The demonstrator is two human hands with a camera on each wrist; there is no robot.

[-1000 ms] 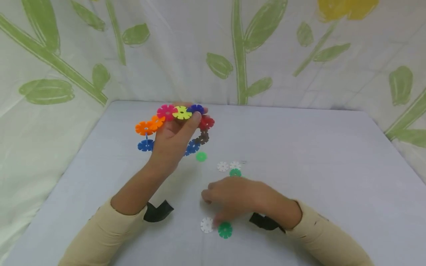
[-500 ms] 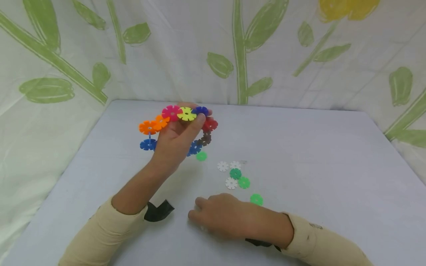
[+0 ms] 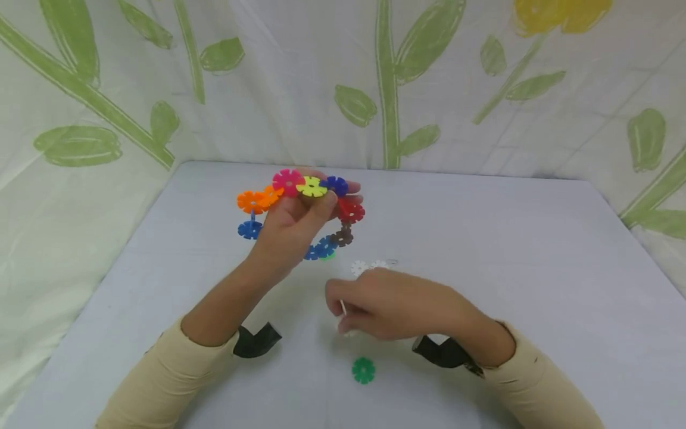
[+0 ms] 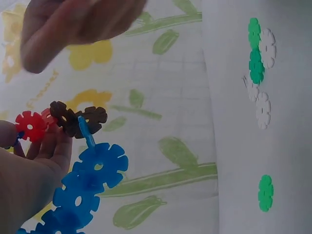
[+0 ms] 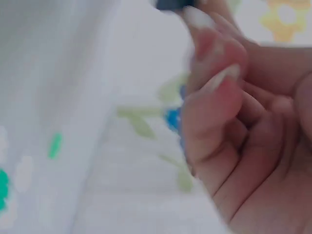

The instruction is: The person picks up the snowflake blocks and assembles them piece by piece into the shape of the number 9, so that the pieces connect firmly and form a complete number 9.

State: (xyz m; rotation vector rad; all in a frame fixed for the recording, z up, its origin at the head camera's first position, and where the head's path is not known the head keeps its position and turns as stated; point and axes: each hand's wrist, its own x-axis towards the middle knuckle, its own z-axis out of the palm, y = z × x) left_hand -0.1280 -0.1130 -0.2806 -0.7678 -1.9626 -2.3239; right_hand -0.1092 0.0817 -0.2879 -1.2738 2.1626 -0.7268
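My left hand (image 3: 286, 238) holds up a looped chain of interlocking plastic snowflake discs, its thumb pressing near the dark blue disc (image 3: 336, 186). Pink (image 3: 288, 183), yellow, orange, red, brown and blue discs make up the loop; part of it is hidden behind the hand. In the left wrist view blue discs (image 4: 109, 161) hang joined to brown ones. Lower and to the right, my right hand (image 3: 402, 304) pinches a white snowflake disc (image 3: 343, 307) between thumb and fingers, mostly covered by them. The right wrist view is blurred and shows the curled fingers (image 5: 214, 102).
On the white table (image 3: 509, 256) lies a loose green disc (image 3: 364, 370) near the front. White discs (image 3: 359, 268) lie beyond my right hand. The left wrist view shows more green (image 4: 265, 193) and white loose discs. A patterned cloth (image 3: 300, 77) hangs behind.
My right hand has gone down to the front discs, picked up the white one and risen away from the table. The left hand with the chain has shifted slightly right.
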